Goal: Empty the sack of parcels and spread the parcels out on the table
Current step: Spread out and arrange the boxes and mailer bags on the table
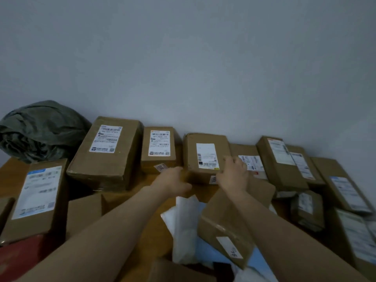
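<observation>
Gripping the middle box (205, 153) in the back row, left hand (173, 180) curled round its near corner, right hand (234, 169) clamped over its right edge, I am probably squaring it label-up beside the neighbouring boxes (158, 147). Sack (40, 129) lies crumpled at the table's (12, 171) far left.

Left hand (173, 182), right hand (234, 173) outstretched, gripping.

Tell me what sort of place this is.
Probably a small parcel sorting or pickup room: labelled cardboard boxes lined up on a wooden table against a plain wall, a crumpled green sack at its far-left end. The left hand and right hand grip the middle box.
</observation>
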